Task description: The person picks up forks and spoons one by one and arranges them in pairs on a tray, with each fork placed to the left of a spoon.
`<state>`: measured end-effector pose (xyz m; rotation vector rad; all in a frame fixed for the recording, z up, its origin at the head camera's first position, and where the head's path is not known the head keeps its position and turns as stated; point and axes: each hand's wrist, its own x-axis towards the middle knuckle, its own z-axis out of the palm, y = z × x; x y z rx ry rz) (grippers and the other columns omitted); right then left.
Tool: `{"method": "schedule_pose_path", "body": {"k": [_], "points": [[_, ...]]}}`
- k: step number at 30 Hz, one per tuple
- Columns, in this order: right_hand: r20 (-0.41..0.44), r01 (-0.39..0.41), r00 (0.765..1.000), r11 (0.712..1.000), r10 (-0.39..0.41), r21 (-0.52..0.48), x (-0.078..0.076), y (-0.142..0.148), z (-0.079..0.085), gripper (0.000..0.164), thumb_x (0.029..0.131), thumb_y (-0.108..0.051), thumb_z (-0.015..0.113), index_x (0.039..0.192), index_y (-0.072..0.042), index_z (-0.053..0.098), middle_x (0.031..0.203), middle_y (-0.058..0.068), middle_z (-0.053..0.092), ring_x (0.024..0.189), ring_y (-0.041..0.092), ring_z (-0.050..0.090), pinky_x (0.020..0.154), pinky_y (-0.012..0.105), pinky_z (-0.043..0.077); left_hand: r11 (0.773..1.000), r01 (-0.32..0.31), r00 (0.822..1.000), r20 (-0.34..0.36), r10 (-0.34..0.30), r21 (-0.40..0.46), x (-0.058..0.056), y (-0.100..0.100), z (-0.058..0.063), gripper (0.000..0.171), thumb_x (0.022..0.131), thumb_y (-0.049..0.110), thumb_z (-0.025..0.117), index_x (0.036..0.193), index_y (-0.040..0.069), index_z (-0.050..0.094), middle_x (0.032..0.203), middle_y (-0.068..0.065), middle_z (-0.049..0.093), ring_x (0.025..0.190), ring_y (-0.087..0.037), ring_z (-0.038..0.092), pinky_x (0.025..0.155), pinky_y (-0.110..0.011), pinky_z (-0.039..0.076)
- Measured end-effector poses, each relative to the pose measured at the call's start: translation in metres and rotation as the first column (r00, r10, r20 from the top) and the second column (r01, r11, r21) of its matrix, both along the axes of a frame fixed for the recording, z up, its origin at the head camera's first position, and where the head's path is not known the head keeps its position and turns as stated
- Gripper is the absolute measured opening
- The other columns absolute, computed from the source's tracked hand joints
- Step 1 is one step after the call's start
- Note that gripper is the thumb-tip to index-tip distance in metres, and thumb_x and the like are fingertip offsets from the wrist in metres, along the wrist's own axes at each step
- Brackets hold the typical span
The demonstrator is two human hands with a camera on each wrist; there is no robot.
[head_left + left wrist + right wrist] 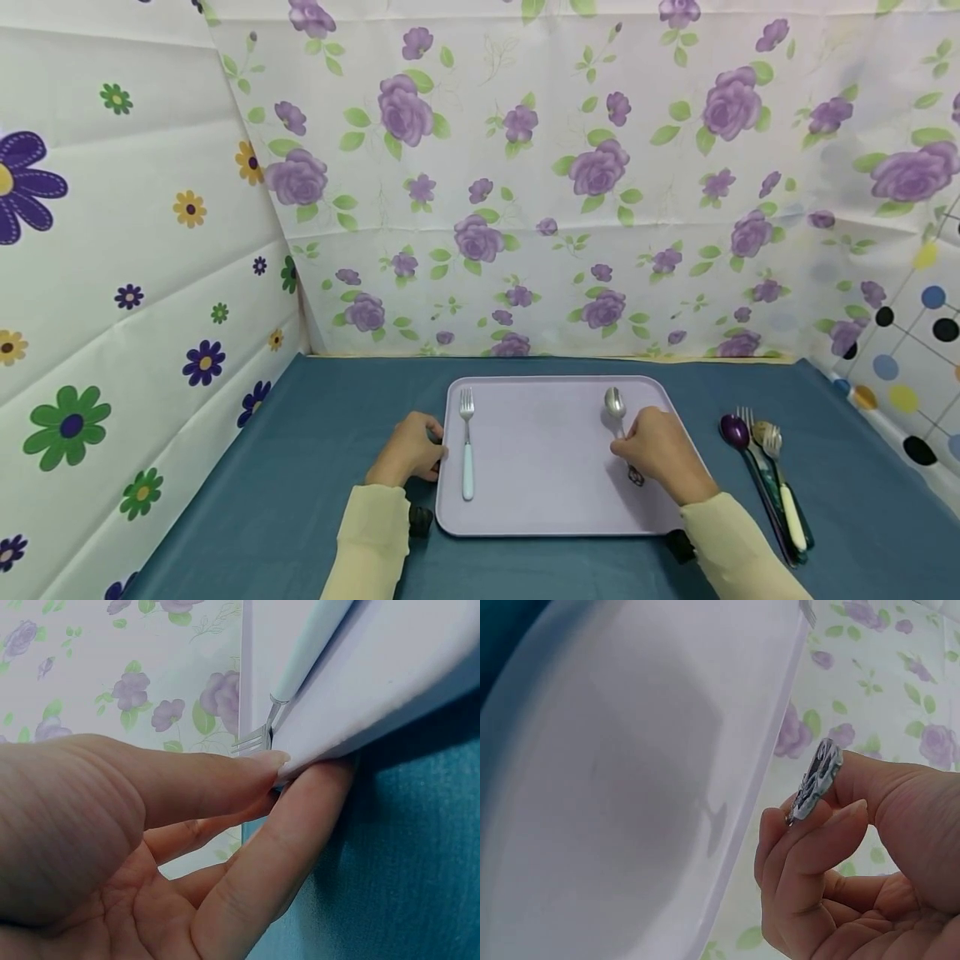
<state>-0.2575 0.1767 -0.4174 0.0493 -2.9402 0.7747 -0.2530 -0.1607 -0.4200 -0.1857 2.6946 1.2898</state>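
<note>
A pale lilac tray [543, 462] lies on the blue cloth in front of me. My left hand [411, 450] pinches its left rim, the thumb on top and fingers beneath, as the left wrist view shows. Along that side of the tray lies a fork [468, 471] with a light blue handle, tines pointing away. Over the tray's right side, my right hand [660, 454] holds a metal spoon [615, 403] by its handle, bowl pointing away. The handle's ornate end [817, 780] sticks out past thumb and fingers in the right wrist view.
Right of the tray lies a bunch of cutlery: a purple spoon [734, 432], a fork with a cream handle [792, 517] and several other pieces. Flowered sheets [525, 192] stand behind and at the left, a dotted one [911, 367] at the right.
</note>
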Motion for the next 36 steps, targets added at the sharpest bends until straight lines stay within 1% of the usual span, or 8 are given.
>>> {"method": "schedule_pose_path", "body": {"k": [5, 9, 14, 19, 22, 26, 32, 36], "points": [[0.012, 0.008, 1.0, 1.0, -0.008, -0.003, -0.001, -0.004, 0.0, 0.027, 0.071, -0.013, 0.071, 0.049, -0.009, 0.057, 0.046, -0.001, 0.048, 0.042, 0.012, 0.046, 0.038, 0.024, 0.034, 1.0, -0.007, 1.0, 0.017, 0.007, -0.002, -0.001, 0.001, 0.0, 0.022, 0.084, -0.005, 0.066, 0.105, -0.004, 0.062, 0.078, -0.015, 0.061, 0.061, -0.02, 0.063, 0.054, -0.033, 0.059], [0.015, 0.012, 1.0, 0.999, -0.011, -0.033, -0.001, -0.008, -0.002, 0.026, 0.07, -0.012, 0.071, 0.049, -0.008, 0.057, 0.046, -0.001, 0.049, 0.043, 0.012, 0.047, 0.038, 0.024, 0.036, 1.0, -0.009, 1.0, 0.027, 0.009, -0.006, -0.002, 0.001, -0.001, 0.022, 0.084, -0.005, 0.066, 0.106, -0.004, 0.062, 0.079, -0.015, 0.061, 0.061, -0.02, 0.063, 0.054, -0.033, 0.059], [0.021, 0.015, 1.0, 0.998, -0.014, -0.063, -0.001, -0.014, -0.004, 0.027, 0.069, -0.009, 0.07, 0.047, -0.009, 0.055, 0.042, -0.003, 0.046, 0.041, 0.012, 0.045, 0.038, 0.023, 0.034, 1.0, -0.009, 1.0, 0.029, 0.009, -0.007, -0.001, 0.001, -0.001, 0.022, 0.084, -0.005, 0.066, 0.106, -0.004, 0.061, 0.08, -0.015, 0.06, 0.061, -0.021, 0.063, 0.054, -0.034, 0.059], [-0.01, 0.007, 1.0, 0.998, -0.007, -0.056, -0.002, -0.02, -0.006, 0.032, 0.068, -0.008, 0.069, 0.043, -0.011, 0.05, 0.039, -0.005, 0.04, 0.039, 0.01, 0.041, 0.038, 0.022, 0.031, 1.0, -0.009, 0.999, 0.031, 0.009, -0.006, -0.002, 0.001, -0.001, 0.022, 0.085, -0.004, 0.066, 0.106, -0.004, 0.061, 0.081, -0.015, 0.06, 0.061, -0.02, 0.063, 0.054, -0.034, 0.059], [-0.019, 0.002, 1.0, 0.998, -0.003, -0.058, -0.002, -0.023, -0.007, 0.032, 0.068, -0.008, 0.069, 0.043, -0.011, 0.05, 0.04, -0.005, 0.04, 0.039, 0.01, 0.041, 0.038, 0.023, 0.032, 1.0, -0.007, 1.0, 0.03, 0.008, -0.003, -0.002, 0.0, -0.001, 0.022, 0.085, -0.004, 0.066, 0.106, -0.004, 0.061, 0.081, -0.016, 0.06, 0.061, -0.021, 0.062, 0.055, -0.034, 0.059], [-0.005, 0.003, 1.0, 0.998, -0.003, -0.065, -0.002, -0.027, -0.008, 0.029, 0.068, -0.009, 0.07, 0.045, -0.01, 0.052, 0.041, -0.004, 0.043, 0.04, 0.01, 0.043, 0.038, 0.023, 0.033, 1.0, -0.004, 1.0, 0.029, 0.004, -0.001, -0.002, 0.001, -0.002, 0.022, 0.085, -0.004, 0.066, 0.106, -0.004, 0.061, 0.081, -0.016, 0.06, 0.061, -0.02, 0.062, 0.055, -0.034, 0.059], [0.015, 0.009, 1.0, 0.997, -0.008, -0.076, -0.003, -0.033, -0.007, 0.032, 0.068, -0.009, 0.07, 0.042, -0.011, 0.05, 0.039, -0.006, 0.039, 0.038, 0.009, 0.039, 0.037, 0.022, 0.029, 1.0, -0.007, 1.0, 0.029, 0.007, 0.001, -0.002, 0.001, -0.001, 0.021, 0.085, -0.004, 0.066, 0.105, -0.004, 0.061, 0.08, -0.016, 0.06, 0.061, -0.021, 0.062, 0.054, -0.034, 0.059], [0.019, 0.005, 1.0, 0.996, -0.004, -0.085, -0.002, -0.038, -0.006, 0.031, 0.068, -0.009, 0.07, 0.043, -0.011, 0.051, 0.039, -0.006, 0.041, 0.038, 0.009, 0.041, 0.036, 0.022, 0.031, 1.0, -0.004, 1.0, 0.024, 0.004, 0.006, -0.001, 0.0, 0.001, 0.022, 0.085, -0.004, 0.066, 0.106, -0.004, 0.061, 0.08, -0.016, 0.06, 0.061, -0.021, 0.062, 0.055, -0.034, 0.06]]}}
